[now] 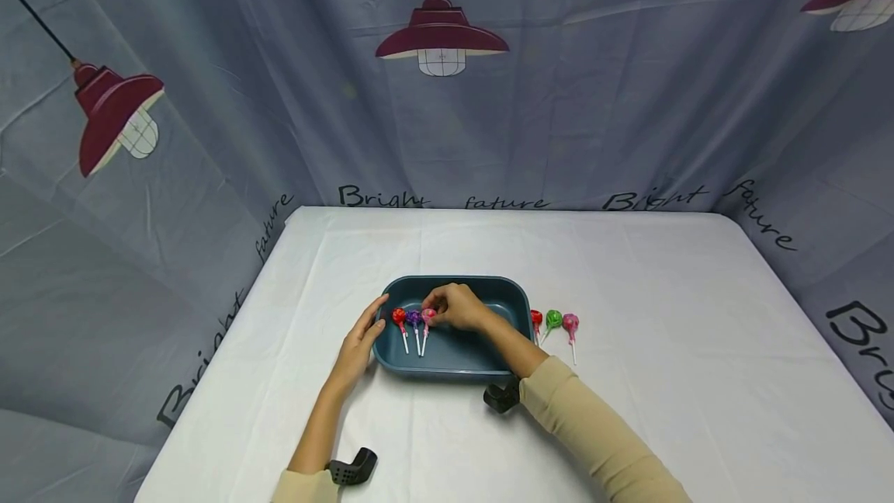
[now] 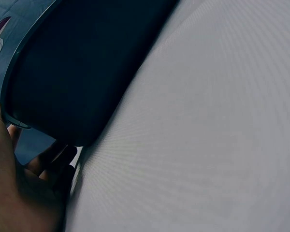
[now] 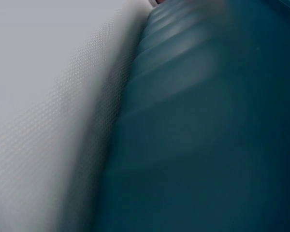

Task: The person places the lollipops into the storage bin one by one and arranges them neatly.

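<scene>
Head: we have the right hand [image 1: 457, 307] pinching a pink lollipop [image 1: 429, 315] inside the tray [image 1: 468, 349], stick toward the person, just beside the purple lollipop [image 1: 414, 317]. Left hand [image 1: 358, 341], fingers loose, touches the tray's left rim. Green lollipop [image 1: 553, 320] lies on the desk [image 1: 670, 317], right of the tray; right hand's nearer.

Left wrist: we see fingers at the tray's end.

Right wrist: tray wall; we can't tell the grip.

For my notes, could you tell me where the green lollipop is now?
In the head view, the green lollipop lies on the white cloth just right of the tray, between a red lollipop and a pink lollipop.
</scene>
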Motion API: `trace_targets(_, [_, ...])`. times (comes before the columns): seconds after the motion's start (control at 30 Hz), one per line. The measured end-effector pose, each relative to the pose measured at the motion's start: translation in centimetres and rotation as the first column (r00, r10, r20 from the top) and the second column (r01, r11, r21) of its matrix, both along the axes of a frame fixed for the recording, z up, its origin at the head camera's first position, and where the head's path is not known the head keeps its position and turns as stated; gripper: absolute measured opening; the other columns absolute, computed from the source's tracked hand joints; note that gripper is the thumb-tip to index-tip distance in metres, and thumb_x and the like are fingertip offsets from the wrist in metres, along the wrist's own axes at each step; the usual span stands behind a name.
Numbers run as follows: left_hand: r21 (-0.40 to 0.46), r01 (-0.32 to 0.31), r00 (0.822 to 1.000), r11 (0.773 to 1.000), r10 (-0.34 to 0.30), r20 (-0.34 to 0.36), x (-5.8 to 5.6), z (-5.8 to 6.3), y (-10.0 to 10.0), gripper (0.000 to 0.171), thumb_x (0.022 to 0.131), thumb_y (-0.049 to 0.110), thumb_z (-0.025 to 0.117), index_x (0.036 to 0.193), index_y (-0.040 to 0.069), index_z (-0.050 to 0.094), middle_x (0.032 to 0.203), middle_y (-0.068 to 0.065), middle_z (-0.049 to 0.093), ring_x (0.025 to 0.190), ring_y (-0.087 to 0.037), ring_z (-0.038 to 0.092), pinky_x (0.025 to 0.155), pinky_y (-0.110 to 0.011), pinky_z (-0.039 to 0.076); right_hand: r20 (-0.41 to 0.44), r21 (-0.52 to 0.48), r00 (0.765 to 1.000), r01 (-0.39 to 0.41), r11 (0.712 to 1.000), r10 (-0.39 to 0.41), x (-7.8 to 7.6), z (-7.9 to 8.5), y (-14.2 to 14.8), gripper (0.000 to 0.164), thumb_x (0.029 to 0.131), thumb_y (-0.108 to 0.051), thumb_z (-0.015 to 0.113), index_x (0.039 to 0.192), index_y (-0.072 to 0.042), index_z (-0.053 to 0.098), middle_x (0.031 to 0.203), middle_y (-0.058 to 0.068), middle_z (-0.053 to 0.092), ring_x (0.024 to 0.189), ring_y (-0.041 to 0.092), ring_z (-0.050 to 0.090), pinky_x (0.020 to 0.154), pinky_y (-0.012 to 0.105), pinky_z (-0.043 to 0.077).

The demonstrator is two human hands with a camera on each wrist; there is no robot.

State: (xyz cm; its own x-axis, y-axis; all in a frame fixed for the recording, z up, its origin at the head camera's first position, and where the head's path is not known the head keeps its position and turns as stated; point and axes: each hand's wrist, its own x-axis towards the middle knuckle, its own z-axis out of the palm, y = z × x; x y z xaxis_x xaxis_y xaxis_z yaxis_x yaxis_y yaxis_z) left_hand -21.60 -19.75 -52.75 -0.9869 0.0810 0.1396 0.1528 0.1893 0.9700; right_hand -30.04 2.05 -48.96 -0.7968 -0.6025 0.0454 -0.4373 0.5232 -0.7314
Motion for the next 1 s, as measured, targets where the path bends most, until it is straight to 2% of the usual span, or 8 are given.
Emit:
trace_targets(0.37, [-0.002,0.009,1.0,1.0,-0.009,0.015,0.0,0.2,-0.1,0.042,0.098,0.026,0.046,0.139,0.028,0.041,0.147,0.0,0.031,0.136,-0.022,0.022,0.109,-0.043,0.019,-0.001,-0.005,1.0,0.001,1.0,-0.001,0.0,0.1,0.1,0.021,0.076,-0.009,0.076,0.096,-0.007,0.071,0.083,-0.001,0.067,0.06,0.004,0.053,0.055,0.019,0.044])
trace_targets(0.47, [0.014,0.019,0.999,1.0,-0.019,0.029,0.3,0.7,0.0,0.042,0.099,0.021,0.045,0.14,0.026,0.041,0.147,-0.001,0.031,0.136,-0.021,0.021,0.109,-0.042,0.018,0.01,-0.01,1.0,0.004,1.0,-0.004,0.1,0.3,0.5,0.024,0.076,-0.011,0.076,0.099,-0.006,0.07,0.087,0.001,0.067,0.06,0.005,0.052,0.055,0.02,0.044])
trace_targets(0.57, [0.017,0.035,0.999,0.999,-0.036,0.023,0.8,1.8,0.3,0.043,0.099,0.015,0.043,0.141,0.018,0.039,0.147,-0.006,0.03,0.136,-0.026,0.02,0.109,-0.045,0.017,0.03,-0.007,0.999,0.02,1.0,-0.019,0.3,0.6,1.0,0.027,0.077,-0.013,0.075,0.103,-0.006,0.069,0.093,0.003,0.067,0.061,0.007,0.052,0.054,0.021,0.044])
trace_targets(0.7, [-0.008,0.044,0.999,0.999,-0.044,0.017,1.4,3.0,0.6,0.044,0.099,0.013,0.042,0.142,0.011,0.037,0.148,-0.01,0.028,0.136,-0.029,0.019,0.109,-0.047,0.018,0.035,0.001,0.999,0.02,1.0,-0.02,0.7,1.2,1.9,0.031,0.078,-0.016,0.075,0.107,-0.007,0.068,0.1,0.003,0.066,0.063,0.009,0.052,0.055,0.021,0.044])
trace_targets(1.0, [-0.025,0.03,0.999,0.999,-0.029,0.036,1.4,3.4,0.6,0.044,0.099,0.016,0.043,0.142,0.013,0.037,0.148,-0.009,0.028,0.136,-0.028,0.02,0.109,-0.044,0.019,-0.031,-0.035,0.999,0.021,0.999,-0.022,1.6,2.6,4.9,0.029,0.083,-0.019,0.07,0.109,-0.008,0.068,0.1,0.004,0.067,0.066,0.012,0.049,0.058,0.024,0.043])
